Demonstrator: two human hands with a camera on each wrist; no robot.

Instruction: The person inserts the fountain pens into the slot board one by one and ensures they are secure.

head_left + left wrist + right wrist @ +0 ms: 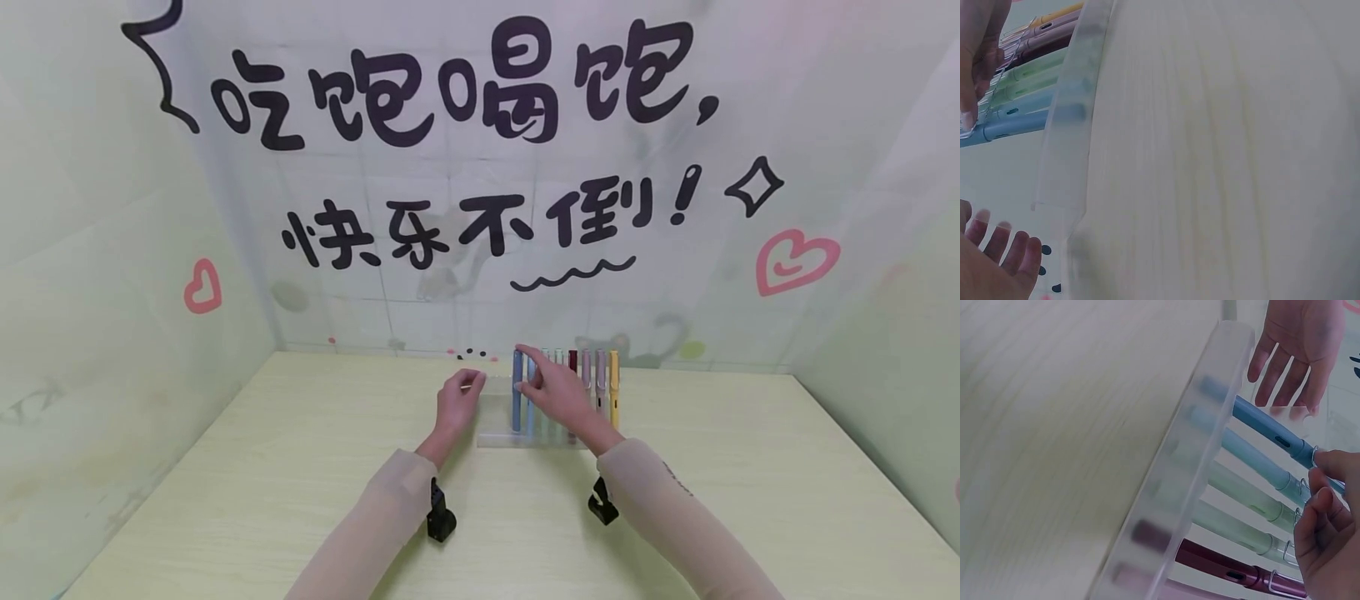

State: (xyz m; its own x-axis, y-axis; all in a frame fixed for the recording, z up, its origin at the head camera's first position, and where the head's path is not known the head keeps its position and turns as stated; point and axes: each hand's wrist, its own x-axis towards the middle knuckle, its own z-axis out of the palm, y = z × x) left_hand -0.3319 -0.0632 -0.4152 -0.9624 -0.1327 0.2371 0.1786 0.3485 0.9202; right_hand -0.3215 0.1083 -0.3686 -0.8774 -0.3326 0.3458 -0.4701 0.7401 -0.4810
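A clear pen stand (492, 410) with a frosted front ledge (1230, 353) holds a row of capped pens, tilted back. At its left end is a blue pen (517, 412), its lower tip behind the ledge. My right hand (561, 392) pinches this pen by the cap, thumb beside the metal clip, index finger over the top. My left hand (454, 406) holds the stand's upper left corner between thumb and fingers; in the right wrist view its other fingers hang loosely behind the panel. A light blue pen (1260, 457) sits directly beside the blue one.
Further right in the stand are two pale green pens, a dark red pen (1210, 564), two purplish pens and a yellow pen (615, 379). The stand is on a pale wood-grain table (360, 417), close to a printed backdrop (480, 321). Fabric walls rise at both sides.
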